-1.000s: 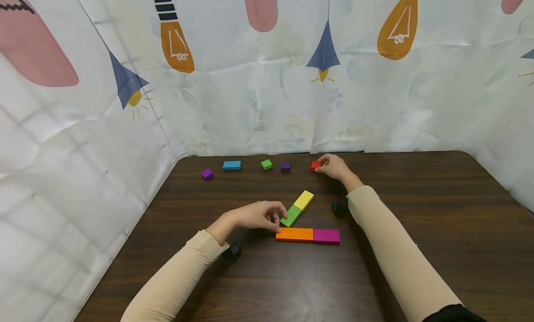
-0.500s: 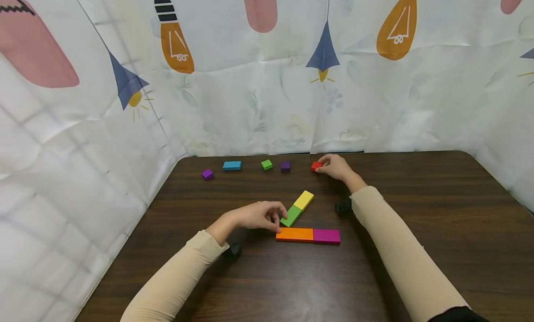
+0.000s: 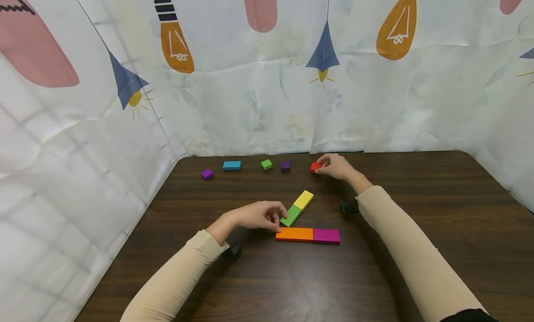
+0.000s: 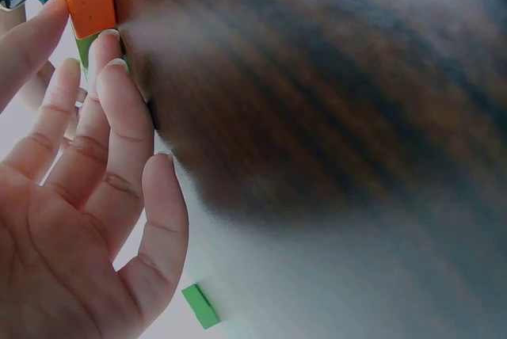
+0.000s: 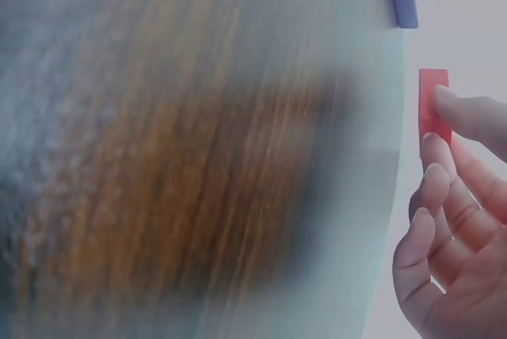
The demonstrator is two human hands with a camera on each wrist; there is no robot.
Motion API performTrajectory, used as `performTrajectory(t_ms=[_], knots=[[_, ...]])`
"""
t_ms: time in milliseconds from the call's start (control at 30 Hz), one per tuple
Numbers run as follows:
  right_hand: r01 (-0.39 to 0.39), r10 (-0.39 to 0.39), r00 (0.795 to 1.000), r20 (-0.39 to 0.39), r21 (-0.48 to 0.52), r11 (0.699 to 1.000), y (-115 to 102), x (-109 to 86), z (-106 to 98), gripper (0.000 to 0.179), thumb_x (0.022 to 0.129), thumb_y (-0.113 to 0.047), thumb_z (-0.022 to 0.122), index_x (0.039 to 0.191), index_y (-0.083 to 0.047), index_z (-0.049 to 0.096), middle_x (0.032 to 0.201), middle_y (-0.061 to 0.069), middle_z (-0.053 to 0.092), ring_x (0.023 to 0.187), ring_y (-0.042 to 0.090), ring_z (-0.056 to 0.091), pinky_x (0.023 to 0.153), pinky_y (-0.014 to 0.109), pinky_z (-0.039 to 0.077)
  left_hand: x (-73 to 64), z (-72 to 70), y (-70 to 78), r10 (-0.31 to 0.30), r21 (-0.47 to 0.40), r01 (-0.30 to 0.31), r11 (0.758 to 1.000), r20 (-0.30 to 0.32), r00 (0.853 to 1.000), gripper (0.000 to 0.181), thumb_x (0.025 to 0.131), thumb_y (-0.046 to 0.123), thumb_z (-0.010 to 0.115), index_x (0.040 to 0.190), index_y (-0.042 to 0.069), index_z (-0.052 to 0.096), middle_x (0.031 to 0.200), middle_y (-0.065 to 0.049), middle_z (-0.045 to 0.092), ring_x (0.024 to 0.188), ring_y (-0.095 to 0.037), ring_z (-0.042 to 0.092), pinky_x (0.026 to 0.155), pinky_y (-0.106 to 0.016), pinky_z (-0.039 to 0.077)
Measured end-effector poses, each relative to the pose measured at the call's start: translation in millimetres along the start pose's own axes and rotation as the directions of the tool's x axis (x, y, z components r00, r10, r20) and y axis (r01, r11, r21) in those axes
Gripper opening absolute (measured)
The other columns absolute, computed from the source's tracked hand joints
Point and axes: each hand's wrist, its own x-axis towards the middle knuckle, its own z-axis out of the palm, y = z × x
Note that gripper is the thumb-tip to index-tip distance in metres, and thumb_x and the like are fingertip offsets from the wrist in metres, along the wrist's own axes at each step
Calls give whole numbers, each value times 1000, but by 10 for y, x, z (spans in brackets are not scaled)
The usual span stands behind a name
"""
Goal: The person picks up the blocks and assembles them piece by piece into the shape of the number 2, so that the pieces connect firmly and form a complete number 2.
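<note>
In the head view my right hand is at the far part of the table, pinching a small red block between thumb and fingers. The right wrist view shows the thumb on one face of the red block. My left hand is lower down, its thumb touching the left end of an orange block. Its index fingertip touches a green block; the fingers look loosely extended in the left wrist view. A magenta block adjoins the orange one, and a yellow block continues the green one at a slant.
Along the far side of the brown table lie a purple block, a blue block, a small green block and a dark purple block. A patterned curtain hangs behind the table.
The right forearm and sleeve have swung slightly to the right, while the right hand stays at the red block, which has barely shifted. The left hand is still.
</note>
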Motion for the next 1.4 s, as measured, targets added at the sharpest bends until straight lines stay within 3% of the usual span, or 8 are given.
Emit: performTrajectory(t_ms=[267,800,1400], knots=[[23,-22,999,48,-3,1000,2,-40,-19,40,98,-18,72,129,4,62,99,14,65,80,23,56,74,35,47,-14,0,22,-2,8,2,1000,1,1000,30,96,10,74,122,7,59,89,1,65,75,-12,56,74,-24,47],[42,-40,995,90,-29,999,2,-161,-17,38,97,-17,72,127,4,62,92,9,62,79,22,53,74,34,44,-4,2,-19,13,7,-13,1000,0,1000,30,96,10,73,122,6,59,88,1,65,73,-12,56,73,-24,46],[85,-81,986,145,-16,996,-16,-271,57,35,96,-18,74,122,3,62,91,9,62,81,22,53,76,35,43,4,5,-14,-11,6,11,1000,-2,1000,30,96,9,73,122,9,59,88,1,65,74,-12,56,74,-26,47]])
